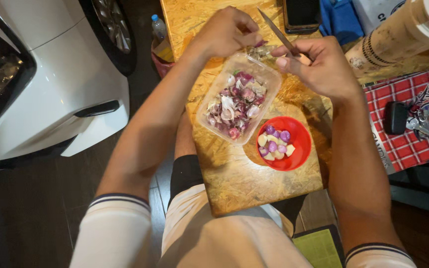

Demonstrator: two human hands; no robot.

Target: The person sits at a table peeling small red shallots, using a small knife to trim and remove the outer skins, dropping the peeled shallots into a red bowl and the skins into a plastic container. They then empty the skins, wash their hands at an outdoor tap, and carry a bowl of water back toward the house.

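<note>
My left hand (227, 32) is closed around a small purple shallot (260, 44) above the far end of a clear plastic tub (269, 74). The tub holds a heap of purple and white shallot skins. My right hand (321, 64) grips a knife (276, 31) whose blade points up and away, its edge close to the shallot. A red bowl (299, 154) with several peeled shallots and pale cloves sits to the right of the tub. Both containers rest on a chipboard tabletop (234, 183).
A white car (40, 74) stands close on the left, with a small bottle (158, 25) near its wheel. A dark phone (301, 14) lies at the board's far end. Keys (425, 121) rest on a red checked cloth (403, 144) at right. A large beige tube (398, 34) lies beyond.
</note>
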